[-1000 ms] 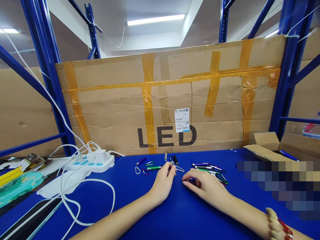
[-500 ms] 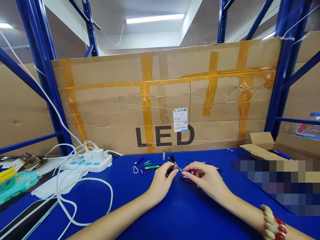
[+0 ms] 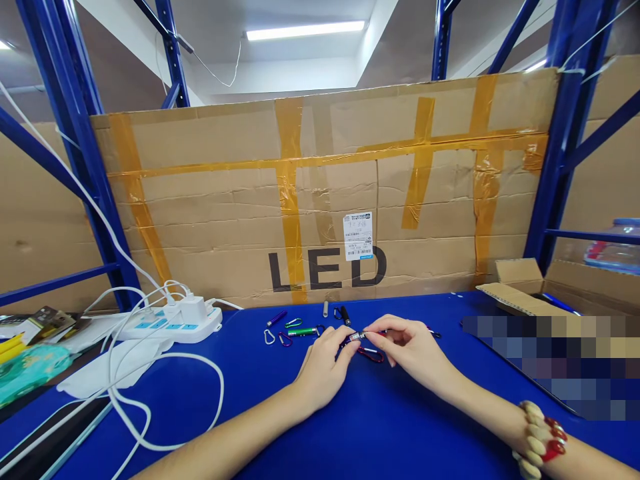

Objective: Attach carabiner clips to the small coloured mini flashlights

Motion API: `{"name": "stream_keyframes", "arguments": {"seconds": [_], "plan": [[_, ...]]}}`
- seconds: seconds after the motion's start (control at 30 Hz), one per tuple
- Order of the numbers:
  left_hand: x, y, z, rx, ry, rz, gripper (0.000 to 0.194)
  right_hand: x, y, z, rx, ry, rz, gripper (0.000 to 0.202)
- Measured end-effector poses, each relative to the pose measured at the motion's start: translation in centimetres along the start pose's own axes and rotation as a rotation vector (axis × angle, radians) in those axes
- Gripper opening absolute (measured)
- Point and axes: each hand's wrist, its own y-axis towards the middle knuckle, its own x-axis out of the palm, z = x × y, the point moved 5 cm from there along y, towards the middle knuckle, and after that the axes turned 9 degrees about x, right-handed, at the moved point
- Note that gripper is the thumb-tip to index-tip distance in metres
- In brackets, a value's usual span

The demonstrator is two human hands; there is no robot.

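Note:
My left hand (image 3: 323,367) is closed, its thumb and fingers pinching a small cylinder (image 3: 357,336) with a shiny metal part. At that cylinder's right end, the thumb and forefinger of my right hand (image 3: 417,347) are pinched together. A red carabiner (image 3: 371,355) lies on the table just below the fingertips. Beyond my left hand are a green metal tube (image 3: 301,332), a black tube (image 3: 345,316), a silver tube (image 3: 325,309) and a purple tube (image 3: 277,318). Near them lie silver (image 3: 269,337), purple (image 3: 285,340) and green (image 3: 293,323) carabiners. My right hand partly covers other small items.
A white power strip (image 3: 200,327) with looping white cables stands on the left of the blue table (image 3: 350,433). An open cardboard box (image 3: 520,300) sits at the right. A tall cardboard sheet (image 3: 225,220) closes off the back, between blue rack posts.
The silver clip between my fingertips no longer shows; a small cylinder with a shiny part is now visible there. Both hands stay close together. The view has shifted slightly.

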Motion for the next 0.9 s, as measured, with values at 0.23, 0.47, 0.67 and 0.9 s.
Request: {"name": "stream_keyframes", "arguments": {"seconds": [0.23,0.47,0.67,0.9], "plan": [[0.4,-0.1,-0.2,0.036,0.009,-0.050,0.021,0.0,0.4,0.8,0.086,0.072,-0.135,0.036],[0.5,-0.3,0.6,0.092,0.040,-0.128,0.021,-0.5,0.7,0.6,0.193,0.019,-0.232,0.031],[0.5,-0.6,1.1,0.148,0.060,-0.161,0.022,-0.8,0.8,0.6,0.128,-0.075,-0.270,0.026],[0.5,-0.7,1.0,0.166,0.050,-0.153,0.021,-0.2,0.3,0.7,0.189,-0.045,-0.283,0.026]]}}
